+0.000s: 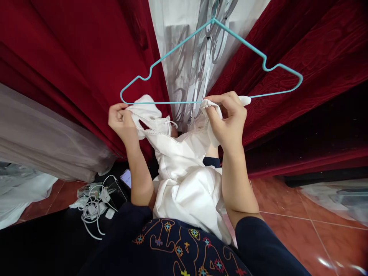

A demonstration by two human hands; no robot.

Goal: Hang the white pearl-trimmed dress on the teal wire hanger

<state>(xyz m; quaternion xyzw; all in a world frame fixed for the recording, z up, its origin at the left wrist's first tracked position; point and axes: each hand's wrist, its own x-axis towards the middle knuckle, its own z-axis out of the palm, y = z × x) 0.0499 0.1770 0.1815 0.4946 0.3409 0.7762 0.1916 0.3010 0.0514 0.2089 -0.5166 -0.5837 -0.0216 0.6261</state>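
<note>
A white garment [184, 153] with a beaded-looking neckline edge lies across my lap, its upper part raised between my hands. Its left side is pinched at the edge by my left hand [122, 119], close to the lower left corner of a light blue hanger [172, 102]. My right hand [228, 119] grips the garment's right shoulder part between thumb and fingers, right at the hanger's bottom bar. A bit of white fabric shows behind the right fingers. The hanger hangs in front of me, its hook cut off by the top of the view.
Dark red curtains [86, 57] hang on both sides, with a white metal grille [207, 69] between them. At the lower left, tangled white cables [92, 211] and a phone [125, 178] lie on a black surface [48, 245]. The floor [284, 222] has reddish tiles.
</note>
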